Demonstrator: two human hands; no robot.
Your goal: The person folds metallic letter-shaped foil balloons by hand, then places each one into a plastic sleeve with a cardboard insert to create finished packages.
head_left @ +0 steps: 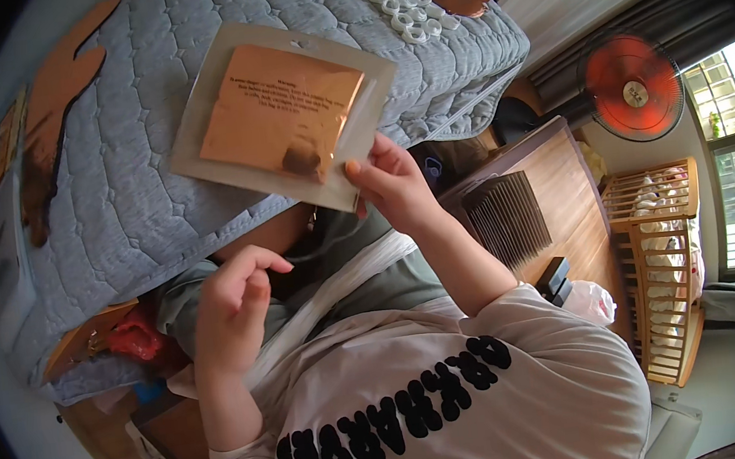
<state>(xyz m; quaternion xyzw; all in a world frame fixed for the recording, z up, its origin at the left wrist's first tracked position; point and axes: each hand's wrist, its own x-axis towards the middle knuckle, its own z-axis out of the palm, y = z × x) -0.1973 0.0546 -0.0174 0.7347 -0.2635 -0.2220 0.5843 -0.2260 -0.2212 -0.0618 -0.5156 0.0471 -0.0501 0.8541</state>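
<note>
My right hand [391,181] pinches the lower right corner of a flat package [282,117], thumb on its front face. The package has a pale see-through border, a hang hole at one edge and a shiny copper-orange middle with small dark print. It is held tilted above the quilted mattress [131,179]. My left hand [235,303] is raised over my lap, below the package and apart from it. Nothing shows in it; its index finger points right and the other fingers bend loosely.
On the mattress lie a long copper-brown flat piece [63,101] at left and rows of white rings [396,4] at the far side. A wooden table [568,197] on the right bears a dark ribbed panel [509,221]. Beyond stand a red fan [634,88] and a wooden crib [655,287].
</note>
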